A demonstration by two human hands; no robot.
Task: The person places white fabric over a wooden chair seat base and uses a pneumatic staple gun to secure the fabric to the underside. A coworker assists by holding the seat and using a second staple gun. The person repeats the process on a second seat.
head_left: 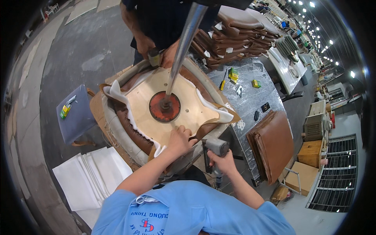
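A pale wooden seat board (147,94) lies bottom up inside a padded grey ring-shaped support (113,117). Brown leather (137,137) and white padding (119,94) wrap around its edges. A red disc (156,113) on a metal rod (184,47) presses on the board's middle. At the board's near edge, my left hand (179,140) is closed with bent fingers on the edge of the leather; the exact grip is partly hidden. My right hand (224,161) grips a grey staple gun (216,146), held just right of the near edge, apart from the board.
Across from me, a co-worker's hands (145,45) hold another tool (155,58) at the far edge. A side table (250,74) at right carries small boxes, a screwdriver and stacked leather (274,145). White sheets (90,176) and a grey stool (76,117) are at left.
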